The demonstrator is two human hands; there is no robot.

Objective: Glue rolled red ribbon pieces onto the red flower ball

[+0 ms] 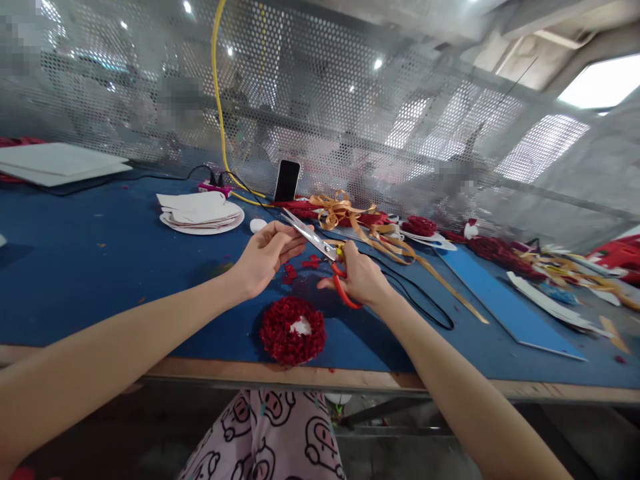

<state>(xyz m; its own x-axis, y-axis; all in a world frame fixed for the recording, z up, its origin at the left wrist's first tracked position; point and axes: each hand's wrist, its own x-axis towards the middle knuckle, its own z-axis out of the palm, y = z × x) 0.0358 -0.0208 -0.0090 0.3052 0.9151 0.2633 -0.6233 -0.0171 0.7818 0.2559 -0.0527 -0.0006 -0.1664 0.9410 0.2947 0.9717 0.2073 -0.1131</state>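
Observation:
My right hand [365,272] grips a pair of scissors [320,245] with red handles, the blades pointing up and to the left. Just beside the blades, my left hand [267,257] has its thumb and fingers pressed together; whatever they pinch is hidden. Small red scraps [290,272] lie on the blue tabletop [115,267] below the scissors. Close to the front edge sits a round, dark red ruffled piece [293,331] with a white patch in its middle.
White cut sheets [203,215] are stacked at left, near a purple power strip [215,189]. A phone [287,181] leans against the perforated metal screen [320,87]. Tan ribbon [345,212], a black cord [425,305] and a blue board [505,303] lie to the right.

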